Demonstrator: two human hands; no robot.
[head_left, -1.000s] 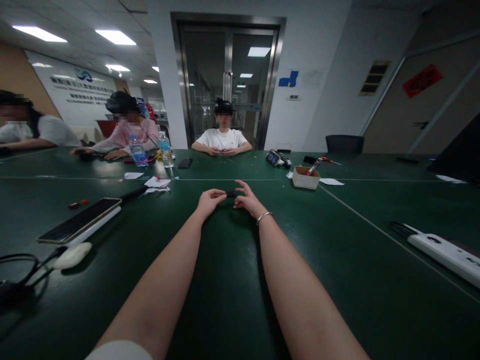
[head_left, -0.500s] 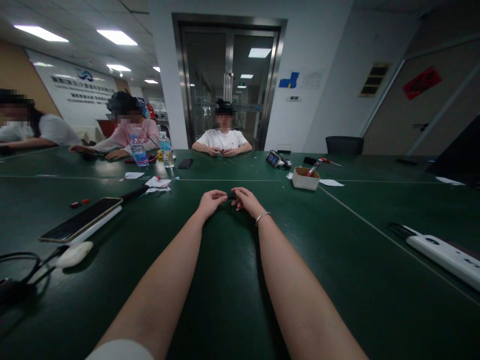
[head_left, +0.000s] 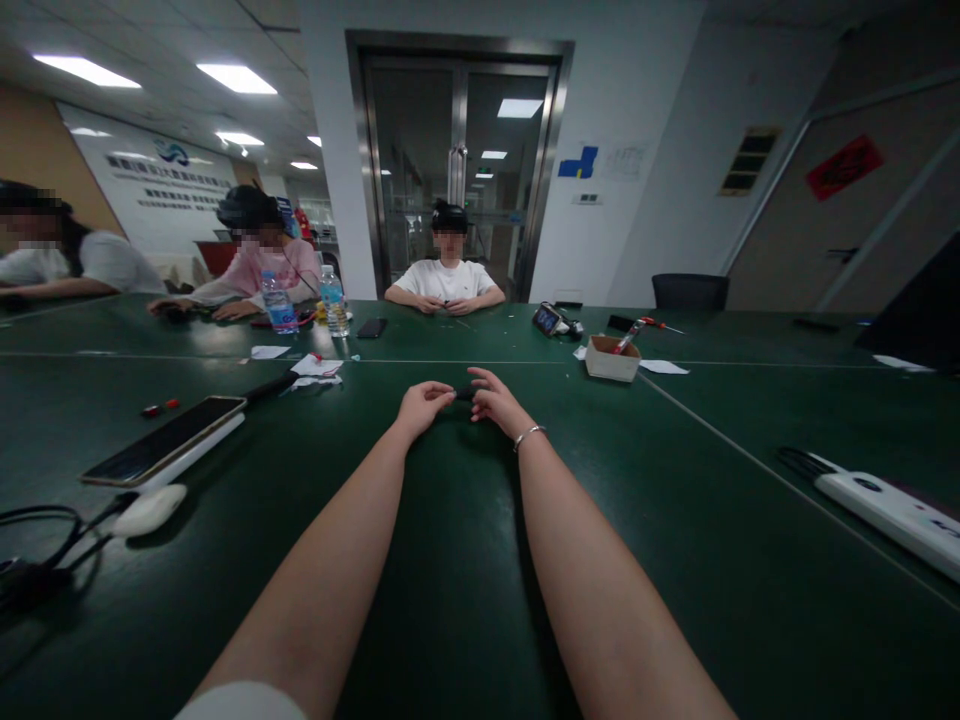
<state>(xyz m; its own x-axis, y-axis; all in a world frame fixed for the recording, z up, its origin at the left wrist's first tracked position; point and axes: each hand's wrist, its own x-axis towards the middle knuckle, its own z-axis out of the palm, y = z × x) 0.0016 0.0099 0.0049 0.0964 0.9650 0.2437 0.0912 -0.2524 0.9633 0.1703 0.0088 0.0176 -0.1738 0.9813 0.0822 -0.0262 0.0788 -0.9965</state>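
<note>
Both my arms stretch forward over the dark green table (head_left: pixel 465 560). My left hand (head_left: pixel 420 405) and my right hand (head_left: pixel 495 402) meet at its middle, fingers curled and pinched on a small black object (head_left: pixel 464 393) held between them just above the tabletop. Its shape is too small to make out. A thin silver bracelet (head_left: pixel 528 435) circles my right wrist.
A phone on a white slab (head_left: pixel 161 445), a white charger with black cable (head_left: pixel 146 508) and a small red item (head_left: pixel 159 407) lie left. A cardboard box (head_left: pixel 611 357) and a white power strip (head_left: pixel 892 510) lie right. Three people sit across; water bottles (head_left: pixel 277 300) stand near them.
My right hand's fingers, spread a second ago, have curled in against the small black object. Both hands stay at the same spot.
</note>
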